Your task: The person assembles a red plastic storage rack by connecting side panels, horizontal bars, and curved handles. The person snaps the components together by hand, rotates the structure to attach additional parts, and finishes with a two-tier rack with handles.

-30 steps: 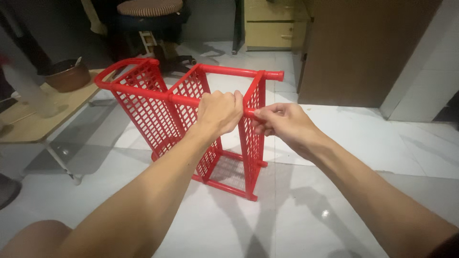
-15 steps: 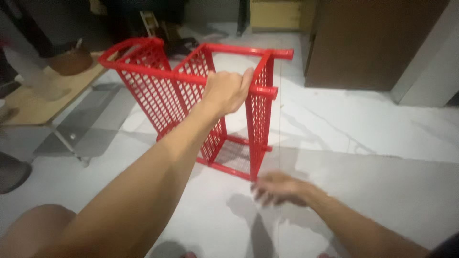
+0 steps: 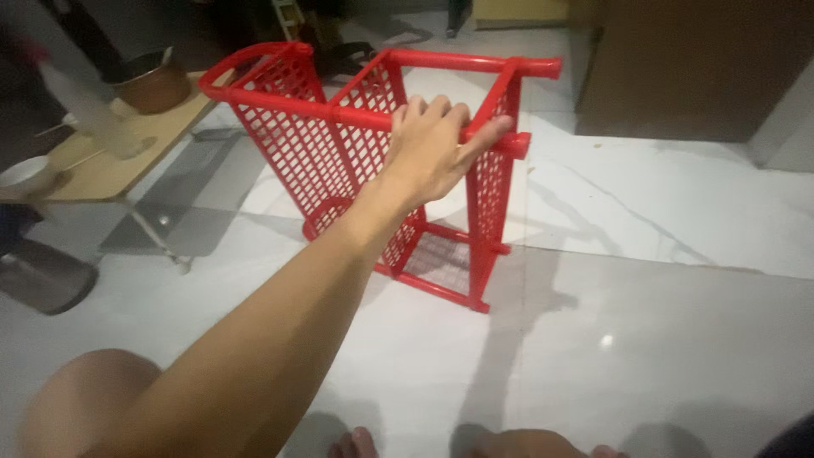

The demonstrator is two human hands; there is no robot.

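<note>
Flooring of pale glossy marble tile (image 3: 644, 339) spreads beneath everything, and on it, directly under the fingers, stands a red plastic lattice rack (image 3: 356, 161), upright on its narrow base frame. A low wooden table (image 3: 110, 165) sits well off to the thumbless side of the grip, carrying a brown bowl (image 3: 153, 85). The rack looks light for its bulk: thin perforated panels joined by round tubular rails, mostly air, so one hand seems enough to steady it. Its mesh walls probably flex and could crack if squeezed, while the rails appear stiff and smooth, perhaps a little slippery on a bare palm. The near top rail is the sound place to take hold, and that is where the left hand (image 3: 428, 153) sits, fingers (image 3: 437, 108) curled over the rail from above and thumb stretched along it toward the capped end, closed firmly around the tube. The right hand is out of view, so its state cannot be told.
</note>
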